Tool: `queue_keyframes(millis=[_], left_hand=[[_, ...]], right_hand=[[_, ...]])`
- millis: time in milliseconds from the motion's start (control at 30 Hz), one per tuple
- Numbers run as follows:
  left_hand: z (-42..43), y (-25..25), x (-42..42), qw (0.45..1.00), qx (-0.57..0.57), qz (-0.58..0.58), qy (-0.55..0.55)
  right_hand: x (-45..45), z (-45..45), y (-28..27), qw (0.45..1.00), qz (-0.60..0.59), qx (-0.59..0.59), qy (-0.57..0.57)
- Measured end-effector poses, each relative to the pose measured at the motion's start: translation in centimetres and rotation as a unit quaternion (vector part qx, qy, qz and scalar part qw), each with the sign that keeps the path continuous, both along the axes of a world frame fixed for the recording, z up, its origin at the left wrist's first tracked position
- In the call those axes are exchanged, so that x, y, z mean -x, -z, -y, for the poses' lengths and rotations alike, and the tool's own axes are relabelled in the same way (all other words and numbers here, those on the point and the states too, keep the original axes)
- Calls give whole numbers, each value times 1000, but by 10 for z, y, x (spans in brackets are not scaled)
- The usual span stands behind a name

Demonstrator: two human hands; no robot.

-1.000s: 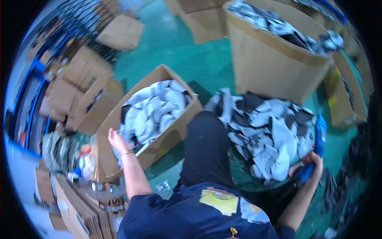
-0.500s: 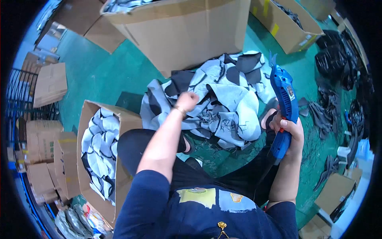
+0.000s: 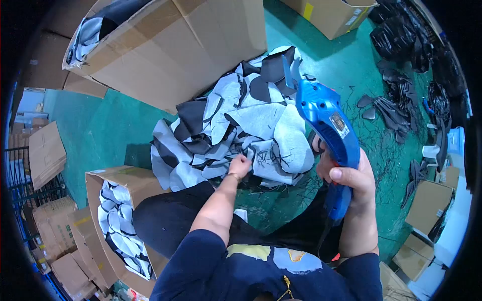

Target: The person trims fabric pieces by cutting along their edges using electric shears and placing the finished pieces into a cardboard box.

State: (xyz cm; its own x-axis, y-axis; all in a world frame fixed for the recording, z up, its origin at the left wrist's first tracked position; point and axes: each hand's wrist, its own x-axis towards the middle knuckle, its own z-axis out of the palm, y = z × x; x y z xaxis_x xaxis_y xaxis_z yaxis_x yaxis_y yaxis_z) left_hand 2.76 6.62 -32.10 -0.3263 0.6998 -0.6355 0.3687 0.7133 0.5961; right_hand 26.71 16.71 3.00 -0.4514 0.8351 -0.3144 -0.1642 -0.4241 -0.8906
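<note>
My right hand (image 3: 354, 178) is wrapped round the handle of blue electric scissors (image 3: 329, 118). Their narrow blades point up and away, above the right edge of a heap of cut fabric pieces (image 3: 256, 105), grey on one side and black on the other. Curled fingers of my left hand (image 3: 240, 166) touch the near side of this heap. Whatever they pinch, if anything, is too small to make out. Dark loose threads (image 3: 268, 158) lie on the cloth just right of my left hand.
Behind the heap stands a large cardboard box (image 3: 175, 50); another box (image 3: 143, 183), filled with similar pieces, is beside my left knee. Dark scraps (image 3: 394, 108) and thread ends litter the green floor (image 3: 351, 90) at right. Black plastic bags (image 3: 394, 37) lie farther back.
My left hand has come down from over the middle of the heap to its near side. The electric scissors, still in my right hand, appear larger and nearer the camera. The whole view has shifted.
</note>
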Motion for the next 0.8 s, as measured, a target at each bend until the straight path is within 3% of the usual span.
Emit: queue_keyframes(millis=[33, 100, 167, 233, 267, 300, 367, 467, 600, 700, 800], left_hand=[[-11, -18, 7, 987, 29, 133, -90], [-19, -37, 16, 925, -102, 279, -237], [-27, -51, 38, 931, -151, 304, -136], [-33, -121, 37, 958, -207, 194, -47], [-33, -160, 36, 956, -213, 203, -16], [-30, -167, 42, 954, -273, 124, 29], [-23, -230, 40, 962, -216, 168, 11], [-4, -279, 46, 955, -239, 176, 21], [16, -312, 39, 889, -320, 316, -82], [23, -302, 33, 816, -392, 383, -182], [26, -269, 22, 721, -312, 570, -241]], right_hand=[[1, 1, 0, 1000, -1, -1, -4], [5, 2, -3, 1000, 10, -15, -18], [8, 5, -1, 999, 18, -9, -34], [13, 9, 4, 999, -3, -7, -37], [15, 11, 4, 999, 0, -14, -43], [17, 13, 5, 999, 1, -21, -50], [21, 18, 8, 997, 5, -51, -62], [26, 24, 13, 994, -19, -73, -83], [33, 30, 27, 995, -40, -52, -76], [40, 37, 26, 996, -14, -39, -83], [53, 46, 42, 994, 17, -55, -94]])
